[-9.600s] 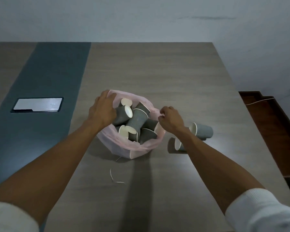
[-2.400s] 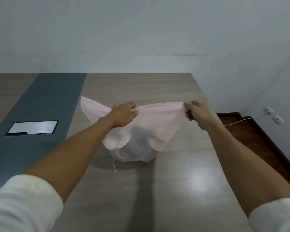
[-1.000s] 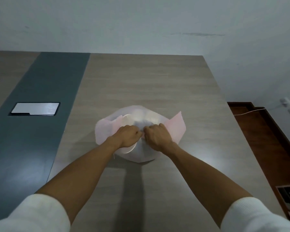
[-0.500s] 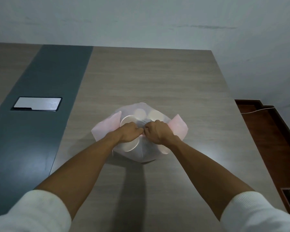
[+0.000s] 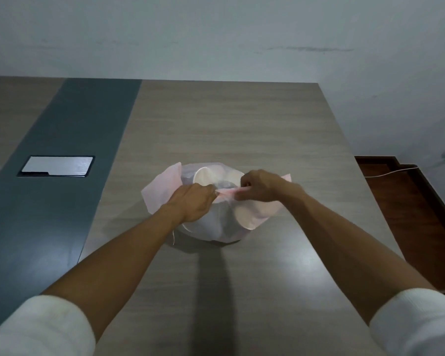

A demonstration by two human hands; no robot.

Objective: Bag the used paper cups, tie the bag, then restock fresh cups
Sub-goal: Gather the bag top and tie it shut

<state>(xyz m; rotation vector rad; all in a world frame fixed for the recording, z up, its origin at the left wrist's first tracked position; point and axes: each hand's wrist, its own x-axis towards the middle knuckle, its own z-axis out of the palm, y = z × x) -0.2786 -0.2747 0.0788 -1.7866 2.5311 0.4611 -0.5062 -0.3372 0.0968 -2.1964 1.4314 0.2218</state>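
Observation:
A thin pink plastic bag point(image 5: 216, 227) full of used paper cups sits on the wooden table point(image 5: 229, 129). White cup rims and grey cup bodies show through the plastic, one rim point(image 5: 203, 174) near the top. My left hand point(image 5: 193, 201) and my right hand point(image 5: 260, 186) each grip a twisted strip of the bag's top, stretched taut between them over the bag. Two loose pink flaps stick out, one to the left point(image 5: 162, 191) and one behind my right wrist.
A dark grey strip point(image 5: 62, 188) runs along the table's left part, with a silver cable hatch point(image 5: 57, 166) set in it. The table's right edge drops to a brown wooden floor point(image 5: 409, 214) with a white cable. A thin string point(image 5: 173, 236) hangs at the bag's base.
The bag's open top was pulled wide, then gathered over the cups. In the last half second my hands have drawn apart, stretching the twisted strip between them.

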